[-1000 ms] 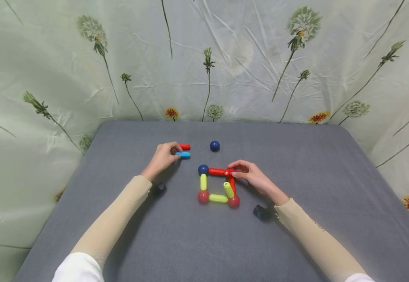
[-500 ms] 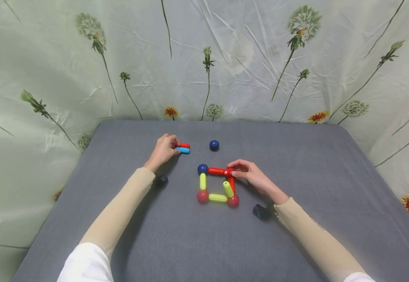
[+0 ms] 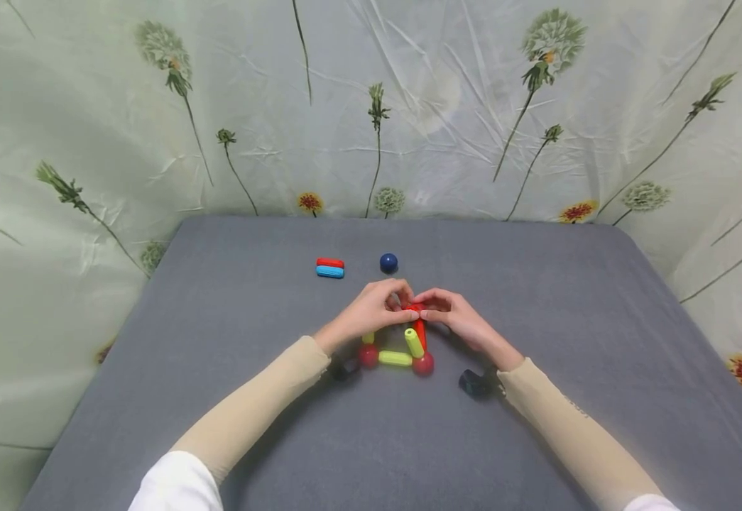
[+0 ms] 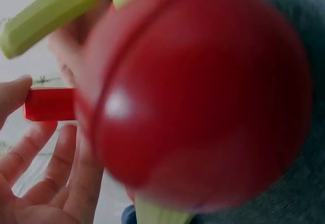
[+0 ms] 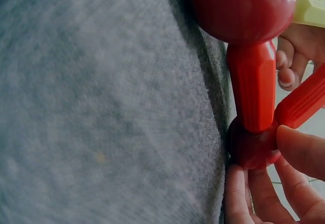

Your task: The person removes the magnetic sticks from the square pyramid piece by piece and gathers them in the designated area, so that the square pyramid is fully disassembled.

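Note:
A square of magnetic rods and balls [image 3: 396, 348] lies on the grey table [image 3: 281, 426]. Its near side has two red balls [image 3: 368, 355] joined by a yellow-green rod [image 3: 396, 358]. A second yellow-green rod [image 3: 414, 343] slants up inside it. My left hand [image 3: 399, 301] covers the far side and pinches the red rod [image 4: 51, 104] there. My right hand [image 3: 428, 310] pinches the red ball [image 5: 251, 148] at the far right corner, with a red rod [image 5: 252, 82] running from it to the near red ball [image 5: 238, 5]. The square's dark blue ball is hidden under my left hand.
A short red rod and a blue rod [image 3: 330, 267] lie side by side at the far left. A loose dark blue ball [image 3: 388, 262] sits beyond the square. A flowered cloth [image 3: 371, 106] hangs behind the table.
My left hand let go of the blue rod beside the red one and moved right onto the square's far red rod. My right hand stayed on the corner ball.

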Demonstrator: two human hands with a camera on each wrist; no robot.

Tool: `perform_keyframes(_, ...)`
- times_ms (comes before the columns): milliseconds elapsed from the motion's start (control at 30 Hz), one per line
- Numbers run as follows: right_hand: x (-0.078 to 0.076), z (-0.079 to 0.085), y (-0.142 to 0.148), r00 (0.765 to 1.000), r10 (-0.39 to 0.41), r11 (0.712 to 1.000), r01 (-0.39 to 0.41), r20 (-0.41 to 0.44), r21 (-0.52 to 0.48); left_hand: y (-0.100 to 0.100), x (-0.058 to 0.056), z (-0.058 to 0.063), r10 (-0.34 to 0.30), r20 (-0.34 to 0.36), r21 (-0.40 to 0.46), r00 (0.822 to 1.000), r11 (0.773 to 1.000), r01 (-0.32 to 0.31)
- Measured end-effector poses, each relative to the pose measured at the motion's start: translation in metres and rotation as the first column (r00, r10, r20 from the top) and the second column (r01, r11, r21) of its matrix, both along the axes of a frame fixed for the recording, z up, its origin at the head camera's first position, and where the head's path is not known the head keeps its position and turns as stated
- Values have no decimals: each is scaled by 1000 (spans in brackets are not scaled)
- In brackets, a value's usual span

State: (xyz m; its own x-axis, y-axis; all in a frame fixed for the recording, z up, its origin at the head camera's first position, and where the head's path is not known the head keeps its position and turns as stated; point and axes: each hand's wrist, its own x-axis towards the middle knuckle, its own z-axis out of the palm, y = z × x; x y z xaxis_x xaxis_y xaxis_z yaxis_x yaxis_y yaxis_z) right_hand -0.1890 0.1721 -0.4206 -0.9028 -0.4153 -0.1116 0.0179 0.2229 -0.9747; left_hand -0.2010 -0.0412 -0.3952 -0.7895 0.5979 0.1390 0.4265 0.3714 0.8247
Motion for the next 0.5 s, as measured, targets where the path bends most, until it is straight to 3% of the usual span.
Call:
perform_keyframes(133, -1, -2, -1, 1000, 1, 1000, -1, -1, 15, -8, -6, -2, 73, 9, -12, 997, 997, -73)
perform_keyframes(233, -2, -1, -1, 1000, 3, 999, -3, 3, 35, -21, -10, 0, 135, 74, 37, 988, 990, -138)
perform_keyframes(367, -1, 2, 0, 1000, -1, 999, 0, 16, 46, -45, -14, 6, 200, 170, 94, 965, 971, -218)
perform_keyframes(500, 0, 2, 1, 1000, -1, 999, 0, 16, 48, -75, -22, 4, 333, 147, 41, 932, 939, -342)
